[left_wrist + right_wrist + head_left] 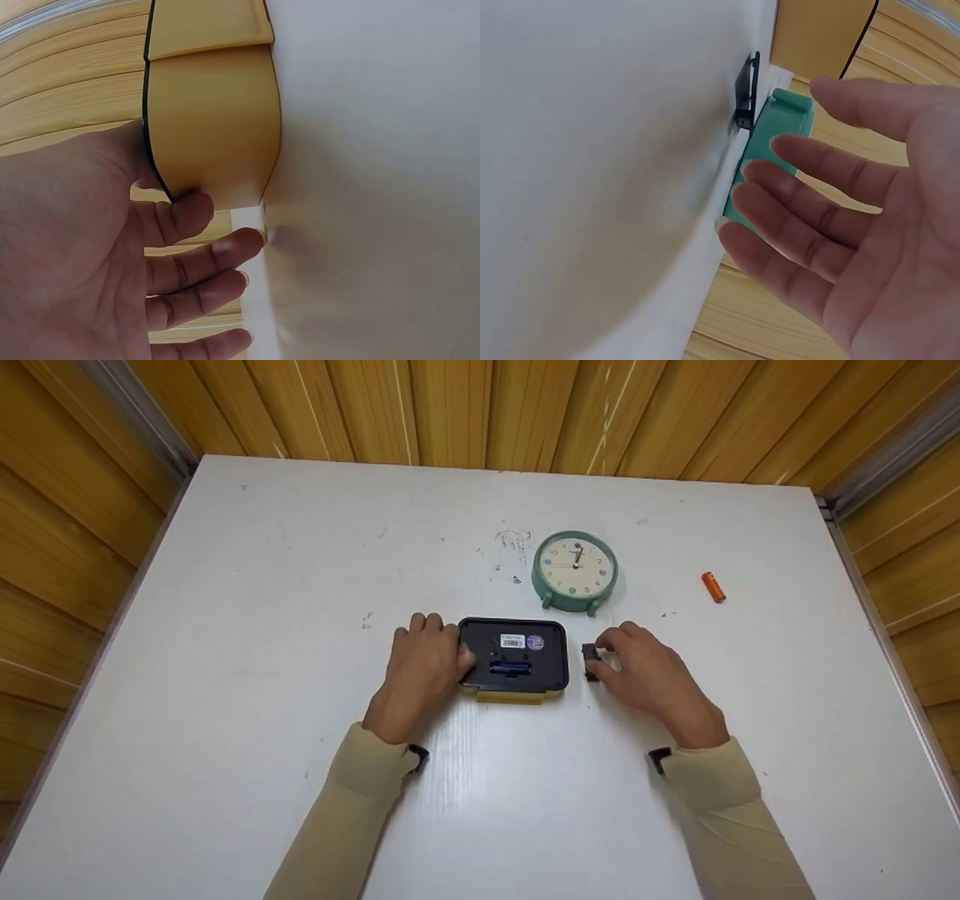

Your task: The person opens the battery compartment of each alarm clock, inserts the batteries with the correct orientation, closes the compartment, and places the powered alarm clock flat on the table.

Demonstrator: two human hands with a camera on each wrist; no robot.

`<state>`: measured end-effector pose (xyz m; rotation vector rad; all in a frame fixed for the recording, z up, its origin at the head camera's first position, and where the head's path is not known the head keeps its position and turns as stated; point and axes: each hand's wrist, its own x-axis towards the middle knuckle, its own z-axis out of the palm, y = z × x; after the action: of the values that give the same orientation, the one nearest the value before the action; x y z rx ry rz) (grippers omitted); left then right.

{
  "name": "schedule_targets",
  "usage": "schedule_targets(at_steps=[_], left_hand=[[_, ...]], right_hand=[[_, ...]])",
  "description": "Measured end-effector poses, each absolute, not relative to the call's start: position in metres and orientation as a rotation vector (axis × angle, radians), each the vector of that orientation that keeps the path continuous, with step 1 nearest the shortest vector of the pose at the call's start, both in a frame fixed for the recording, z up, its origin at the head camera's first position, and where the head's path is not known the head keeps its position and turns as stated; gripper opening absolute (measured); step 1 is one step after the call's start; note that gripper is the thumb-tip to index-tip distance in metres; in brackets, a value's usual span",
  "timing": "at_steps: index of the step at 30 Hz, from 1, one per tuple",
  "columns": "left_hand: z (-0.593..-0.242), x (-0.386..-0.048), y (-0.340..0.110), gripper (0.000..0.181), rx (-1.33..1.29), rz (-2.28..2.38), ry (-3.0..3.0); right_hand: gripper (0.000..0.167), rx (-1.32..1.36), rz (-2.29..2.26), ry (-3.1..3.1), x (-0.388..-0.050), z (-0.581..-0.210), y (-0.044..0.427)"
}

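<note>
A yellow clock (512, 655) with a black back lies back side up, and a dark blue battery (511, 667) sits in the slot in its back. My left hand (427, 675) grips the clock's left end, thumb over the black back. In the left wrist view, the index finger touches the yellow side (214, 124) while the other fingers spread below. A small black battery cover (590, 662) lies on the table just right of the clock. Around it my right hand (649, 679) hovers with thumb and fingers apart; the right wrist view shows the cover (748, 90) beyond the fingertips.
Behind the yellow clock, a round green clock (574, 571) lies face up on the white table (225, 660). Farther right is an orange battery (714, 587). Yellow wood-look panels (450, 412) stand along the table's back and sides.
</note>
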<state>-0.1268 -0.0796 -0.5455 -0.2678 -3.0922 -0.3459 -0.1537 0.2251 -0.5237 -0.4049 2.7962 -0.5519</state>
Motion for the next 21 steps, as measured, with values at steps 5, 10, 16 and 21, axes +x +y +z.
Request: schedule_targets(at_steps=[5,10,16,21], left_hand=[[-0.546,-0.125,-0.079,0.032,-0.286,-0.285,-3.048],[-0.547,-0.123,-0.078,0.030,-0.312,-0.239,-3.014],[-0.546,-0.125,-0.079,0.032,-0.289,-0.285,-3.035],[-0.546,-0.125,-0.079,0.033,-0.290,-0.292,-3.057]], right_hand=[[0.035,-0.452,-0.550,2.788,-0.156,-0.526,0.230],[0.031,-0.586,-0.578,2.803,-0.156,-0.528,0.239],[0.036,-0.656,-0.582,2.781,-0.158,-0.531,0.237],[0.036,-0.664,-0.556,2.771,-0.159,-0.535,0.234]])
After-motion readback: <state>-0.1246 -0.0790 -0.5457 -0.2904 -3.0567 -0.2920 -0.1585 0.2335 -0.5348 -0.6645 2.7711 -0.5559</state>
